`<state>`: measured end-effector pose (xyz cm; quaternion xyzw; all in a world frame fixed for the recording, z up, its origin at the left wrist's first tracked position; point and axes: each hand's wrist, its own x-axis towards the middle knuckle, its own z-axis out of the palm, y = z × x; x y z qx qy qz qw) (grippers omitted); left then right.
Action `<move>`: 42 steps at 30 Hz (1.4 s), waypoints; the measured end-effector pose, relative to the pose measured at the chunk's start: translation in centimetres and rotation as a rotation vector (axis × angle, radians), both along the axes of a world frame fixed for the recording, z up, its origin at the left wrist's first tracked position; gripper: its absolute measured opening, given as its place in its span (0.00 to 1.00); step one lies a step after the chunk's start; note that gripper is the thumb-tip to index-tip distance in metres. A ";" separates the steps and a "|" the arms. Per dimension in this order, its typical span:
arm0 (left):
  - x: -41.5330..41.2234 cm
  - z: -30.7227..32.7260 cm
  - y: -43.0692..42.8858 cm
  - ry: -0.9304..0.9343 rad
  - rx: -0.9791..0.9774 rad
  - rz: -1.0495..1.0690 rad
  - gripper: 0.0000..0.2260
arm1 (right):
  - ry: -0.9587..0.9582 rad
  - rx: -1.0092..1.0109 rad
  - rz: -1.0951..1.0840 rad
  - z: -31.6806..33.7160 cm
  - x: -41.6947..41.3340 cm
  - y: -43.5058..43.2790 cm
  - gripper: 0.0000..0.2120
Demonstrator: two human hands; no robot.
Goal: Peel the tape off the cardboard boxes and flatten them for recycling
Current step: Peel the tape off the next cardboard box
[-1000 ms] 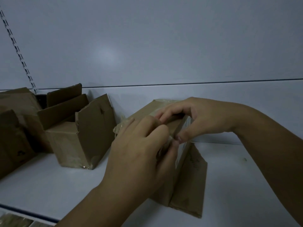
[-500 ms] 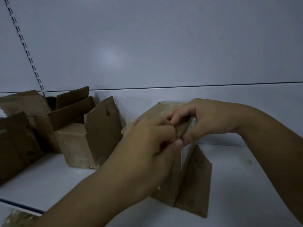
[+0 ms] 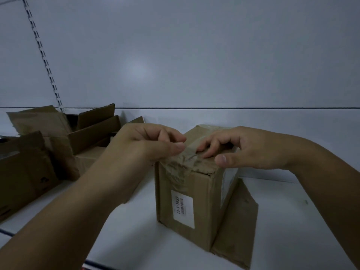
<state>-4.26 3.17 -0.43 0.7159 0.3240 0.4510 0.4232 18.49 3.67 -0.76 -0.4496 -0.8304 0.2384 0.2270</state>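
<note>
Item: tape (image 3: 181, 165), lifted end pinched in my left hand (image 3: 148, 147); right hand (image 3: 245, 151) fingers (image 3: 211, 152) spread, pressing the box (image 3: 187, 203) top; best peeled low, slowly, along the seam.

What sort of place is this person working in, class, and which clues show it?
Probably a shop or stockroom shelving bay: a white shelf, a slotted upright on the back panel, and opened cardboard boxes piled at the left.
</note>
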 end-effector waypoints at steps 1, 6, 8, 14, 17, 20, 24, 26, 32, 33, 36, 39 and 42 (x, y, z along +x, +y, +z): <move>0.0 0.0 0.0 -0.018 0.000 0.018 0.12 | 0.001 0.009 -0.013 -0.1 -0.2 -0.1 0.32; -1.0 -0.5 0.2 -0.043 -0.045 -0.023 0.12 | -0.079 0.063 -0.092 -0.3 -1.4 -0.7 0.34; -1.7 -0.9 0.7 -0.146 -0.123 -0.121 0.10 | -0.137 0.065 -0.114 -0.3 -1.6 -0.9 0.35; -2.2 -2.1 2.8 -0.348 -0.160 -0.379 0.26 | -0.135 0.028 -0.162 0.0 -2.2 -1.3 0.28; -3.6 -1.8 3.8 -0.450 -0.243 -0.663 0.19 | -0.120 -0.001 -0.168 0.2 -1.8 -1.4 0.25; -5.9 -1.0 3.9 -0.519 -0.008 -0.599 0.14 | -0.097 -0.024 -0.155 0.6 -0.9 -1.5 0.23; -4.9 -2.3 0.8 -0.292 0.379 -0.026 0.11 | -0.073 -0.037 -0.122 0.8 -0.7 -1.4 0.22; -3.0 -4.6 -0.7 -0.049 0.412 0.018 0.11 | -0.097 -0.023 -0.123 0.7 -0.7 -1.3 0.21; 0.8 -8.2 -0.5 0.348 0.469 0.269 0.25 | -0.263 0.015 -0.152 1.1 -1.5 -2.2 0.34; 1.1 -8.3 -0.3 0.384 0.536 0.320 0.25 | -0.317 0.011 -0.159 1.0 -1.7 -2.5 0.36; 1.3 -8.1 0.1 0.407 0.647 0.352 0.25 | -0.435 0.069 -0.173 0.5 -2.4 -2.8 0.39; 1.2 -7.9 0.2 0.411 0.749 0.277 0.20 | -0.464 0.140 -0.172 0.3 -3.0 -3.0 0.36; 1.1 -7.6 0.1 0.437 0.804 0.200 0.15 | -0.464 0.168 -0.189 0.1 -3.3 -3.2 0.34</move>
